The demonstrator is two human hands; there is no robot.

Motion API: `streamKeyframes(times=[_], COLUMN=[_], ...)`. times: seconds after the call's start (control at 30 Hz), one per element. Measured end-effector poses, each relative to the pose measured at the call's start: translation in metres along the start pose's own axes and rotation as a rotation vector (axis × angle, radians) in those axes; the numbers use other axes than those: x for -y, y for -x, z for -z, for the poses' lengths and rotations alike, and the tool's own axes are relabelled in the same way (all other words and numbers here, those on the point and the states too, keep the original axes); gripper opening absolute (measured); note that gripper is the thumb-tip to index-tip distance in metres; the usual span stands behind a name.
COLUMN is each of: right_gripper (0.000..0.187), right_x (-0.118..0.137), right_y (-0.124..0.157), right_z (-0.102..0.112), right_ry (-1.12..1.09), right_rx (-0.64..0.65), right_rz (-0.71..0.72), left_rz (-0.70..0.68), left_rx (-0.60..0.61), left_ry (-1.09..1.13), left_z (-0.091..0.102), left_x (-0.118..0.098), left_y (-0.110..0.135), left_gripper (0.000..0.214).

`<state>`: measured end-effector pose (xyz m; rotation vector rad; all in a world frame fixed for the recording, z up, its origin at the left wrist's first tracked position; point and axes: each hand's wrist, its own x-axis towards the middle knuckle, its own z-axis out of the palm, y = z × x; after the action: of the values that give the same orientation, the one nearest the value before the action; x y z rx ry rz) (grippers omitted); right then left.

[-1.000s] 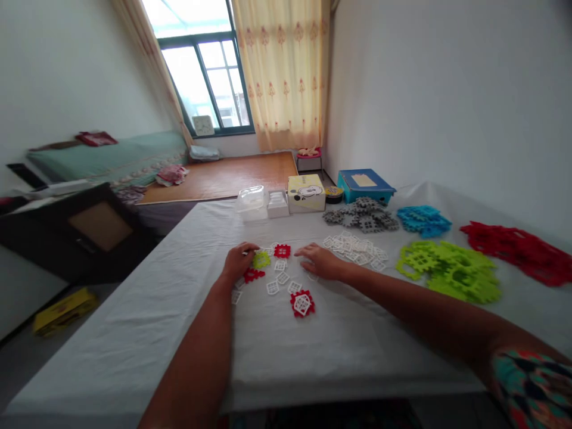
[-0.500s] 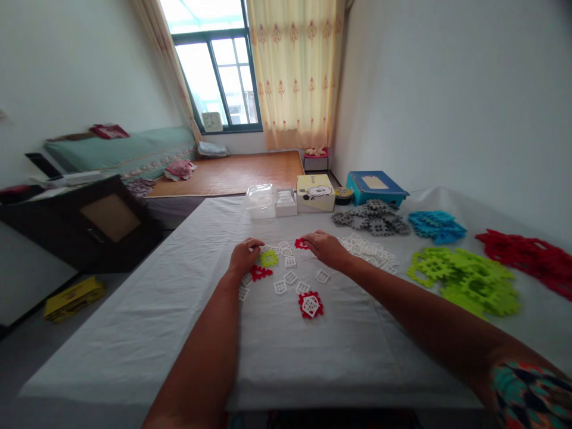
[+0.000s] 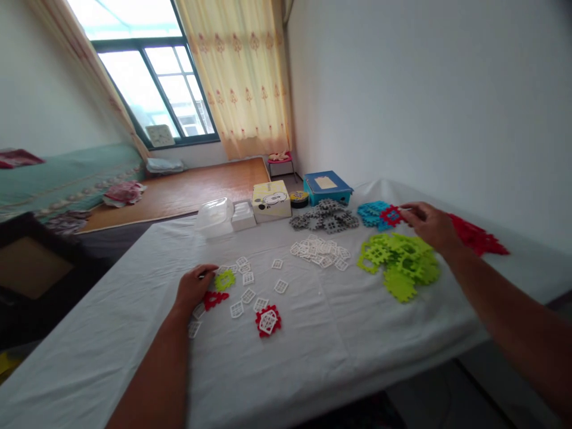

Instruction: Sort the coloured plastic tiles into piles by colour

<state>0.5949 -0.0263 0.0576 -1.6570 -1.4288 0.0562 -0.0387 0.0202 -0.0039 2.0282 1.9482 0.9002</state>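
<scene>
My right hand [image 3: 431, 226] is raised at the right with a red toothed plastic building piece [image 3: 391, 215] pinched at its fingertips, in front of the blue pieces. At the left, my left hand [image 3: 196, 287] rests on the table with curled fingers. Its fingertips lie beside a lime green square piece [image 3: 224, 280]; what they hold, if anything, is hidden. Just below lies a red triangular piece [image 3: 216, 300]. Several white window-shaped pieces [image 3: 248, 295] are scattered nearby. Closer to me, a white piece [image 3: 268, 322] sits on a red toothed piece [image 3: 276, 332].
Piles of white [image 3: 318, 250], grey [image 3: 325, 215], blue [image 3: 370, 213], lime green [image 3: 404, 262] and red pieces [image 3: 478, 234] cover the right side. A clear plastic container [image 3: 214, 216], a white box [image 3: 243, 216], a yellow box [image 3: 271, 201] and a blue box [image 3: 328, 187] line the back.
My right hand has moved right with the red piece, from the table's middle to above the piles. The view has turned right. My left hand stays by the lime green piece.
</scene>
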Motion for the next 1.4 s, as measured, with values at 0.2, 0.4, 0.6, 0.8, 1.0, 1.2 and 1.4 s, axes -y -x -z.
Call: streamKeyframes(times=[0.2, 0.4, 0.6, 0.8, 1.0, 1.2, 1.4], right_gripper=[0.026, 0.031, 0.040, 0.031, 0.037, 0.055, 0.036], right_x=[-0.127, -0.169, -0.084, 0.093, 0.198, 0.218, 0.206], right_y=[-0.035, -0.034, -0.038, 0.028, 0.123, 0.146, 0.147], right_z=[0.064, 0.068, 0.031, -0.076, -0.144, -0.177, -0.181], right_ry=[0.389, 0.466, 0.421, -0.018, -0.196, -0.207, -0.350], right_rx=[-0.279, -0.241, -0.307, 0.426, 0.964, 1.088, 0.983], right_rz=[-0.311, -0.382, -0.043, 0.451, 0.888, 0.983, 0.695], left_rz=[0.064, 0.052, 0.063, 0.048, 0.027, 0.041, 0.040], left_rx=[-0.010, -0.013, -0.007, -0.008, 0.000, 0.009, 0.007], left_ry=[0.004, 0.004, 0.016, 0.018, 0.089, 0.104, 0.084], left_z=[0.003, 0.004, 0.000, -0.001, -0.005, -0.010, -0.011], left_x=[-0.004, -0.006, -0.002, -0.005, -0.002, 0.003, 0.002], left_y=[0.001, 0.003, 0.001, 0.003, 0.005, 0.003, 0.002], left_gripper=[0.035, 0.037, 0.038, 0.035, 0.034, 0.033, 0.032])
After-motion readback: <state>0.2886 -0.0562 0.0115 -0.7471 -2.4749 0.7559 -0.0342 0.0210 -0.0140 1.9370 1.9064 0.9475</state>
